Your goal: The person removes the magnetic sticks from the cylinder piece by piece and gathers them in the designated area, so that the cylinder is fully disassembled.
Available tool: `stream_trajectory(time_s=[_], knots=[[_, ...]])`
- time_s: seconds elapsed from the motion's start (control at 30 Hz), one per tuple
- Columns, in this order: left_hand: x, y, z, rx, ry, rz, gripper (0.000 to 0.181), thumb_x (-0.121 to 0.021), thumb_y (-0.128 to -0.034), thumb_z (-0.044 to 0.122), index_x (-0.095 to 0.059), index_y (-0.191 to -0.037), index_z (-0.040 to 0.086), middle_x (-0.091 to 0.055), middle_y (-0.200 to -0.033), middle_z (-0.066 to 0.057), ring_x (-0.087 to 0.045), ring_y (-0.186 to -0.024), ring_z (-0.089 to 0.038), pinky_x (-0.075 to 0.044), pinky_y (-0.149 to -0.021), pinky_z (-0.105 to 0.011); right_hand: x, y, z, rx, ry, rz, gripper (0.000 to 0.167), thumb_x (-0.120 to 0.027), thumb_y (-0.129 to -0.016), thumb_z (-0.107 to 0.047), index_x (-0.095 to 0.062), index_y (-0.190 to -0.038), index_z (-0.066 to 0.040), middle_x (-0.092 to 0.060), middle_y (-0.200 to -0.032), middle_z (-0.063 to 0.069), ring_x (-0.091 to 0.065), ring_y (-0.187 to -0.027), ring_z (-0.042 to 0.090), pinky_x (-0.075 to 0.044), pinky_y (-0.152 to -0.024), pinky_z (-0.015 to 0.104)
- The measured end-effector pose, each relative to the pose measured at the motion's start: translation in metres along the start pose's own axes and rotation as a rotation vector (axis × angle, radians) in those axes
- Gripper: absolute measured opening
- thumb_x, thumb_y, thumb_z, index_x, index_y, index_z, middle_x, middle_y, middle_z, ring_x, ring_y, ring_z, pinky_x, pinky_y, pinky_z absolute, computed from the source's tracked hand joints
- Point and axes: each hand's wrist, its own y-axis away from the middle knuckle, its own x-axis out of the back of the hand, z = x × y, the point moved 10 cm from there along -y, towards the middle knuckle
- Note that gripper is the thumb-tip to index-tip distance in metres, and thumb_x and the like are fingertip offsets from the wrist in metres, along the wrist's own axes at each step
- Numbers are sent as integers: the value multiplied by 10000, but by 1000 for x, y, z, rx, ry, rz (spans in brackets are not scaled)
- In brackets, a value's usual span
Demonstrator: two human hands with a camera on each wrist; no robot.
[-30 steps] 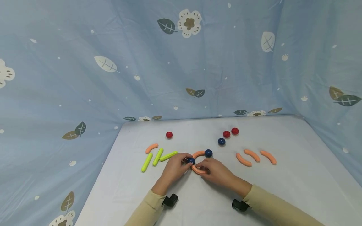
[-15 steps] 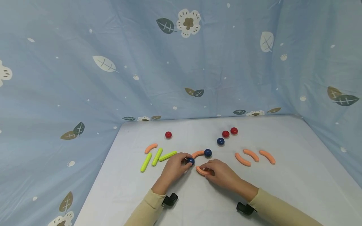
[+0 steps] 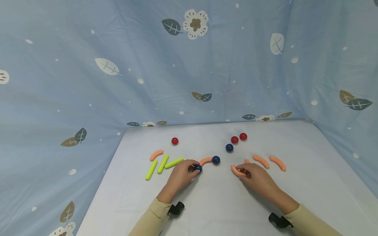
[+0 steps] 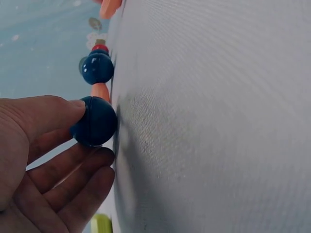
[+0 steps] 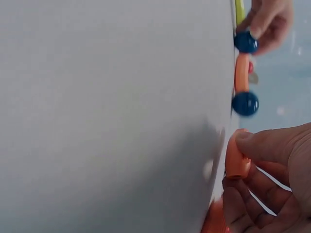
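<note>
A dark blue ball point(image 4: 99, 124) is pinched by my left hand point(image 3: 182, 173) at the middle of the table. From that ball a curved orange stick point(image 3: 205, 161) runs to a second blue ball point(image 3: 216, 160), the three forming a short chain. To the right, my right hand point(image 3: 259, 178) pinches another curved orange stick point(image 5: 236, 155) between thumb and fingers, apart from the chain. Behind these fingers another orange stick point(image 3: 246, 161) is mostly hidden in the head view.
Several yellow-green sticks point(image 3: 151, 170) and an orange curved stick point(image 3: 156, 154) lie at left. A red ball point(image 3: 175, 141) sits behind them. Further back stand two red balls point(image 3: 234, 140) and a blue ball point(image 3: 229, 147). Two curved orange sticks point(image 3: 261, 161) lie right of my right hand.
My right hand has pulled its orange stick away from the blue ball in my left hand and carried it right, toward the other orange sticks. My left hand stays in place.
</note>
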Motion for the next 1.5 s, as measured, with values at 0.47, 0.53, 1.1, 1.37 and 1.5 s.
stream_trajectory(time_s=[0.47, 0.53, 1.1, 1.37, 1.5], knots=[[0, 6, -5, 38, 34, -50, 253, -767, -924, 220, -733, -1173, 199, -688, -1066, 64, -610, -914, -95, -547, -816, -318, 18, 2, 2, 57, 133, 100, 273, -809, -860, -122, -746, -1118, -58, -722, -1008, 17, -673, -882, 154, -583, -747, 366], [0, 7, -6, 34, 38, -52, 254, -769, -922, 215, -731, -1172, 192, -688, -1063, 67, -617, -920, -96, -551, -825, -322, 20, -2, -5, 58, 117, 122, 247, -799, -874, -140, -753, -1110, -83, -725, -1024, 16, -665, -871, 158, -583, -734, 352], [-3, -6, 3, 3, 45, 0, 349, -687, -988, 252, -675, -1294, 84, -718, -1094, -30, -677, -954, -155, -572, -799, -347, -39, -58, -61, 86, -48, -35, 441, -766, -919, -175, -642, -1331, -80, -654, -1203, 78, -651, -955, 175, -578, -794, 350], [-5, -12, 2, 5, 21, 21, 319, -721, -963, 228, -707, -1251, 93, -716, -1082, -30, -659, -900, -137, -560, -760, -309, -51, -66, -64, 55, -62, -42, 344, -801, -883, -134, -687, -1205, -93, -636, -1113, 46, -645, -978, 158, -579, -869, 369], [-6, -15, 2, 5, 4, 36, 295, -768, -925, 201, -735, -1202, 107, -712, -1045, -26, -630, -846, -117, -548, -738, -299, -54, -66, -67, 58, -71, -49, 337, -828, -857, -133, -686, -1162, -106, -626, -1068, 18, -620, -912, 118, -576, -824, 339]])
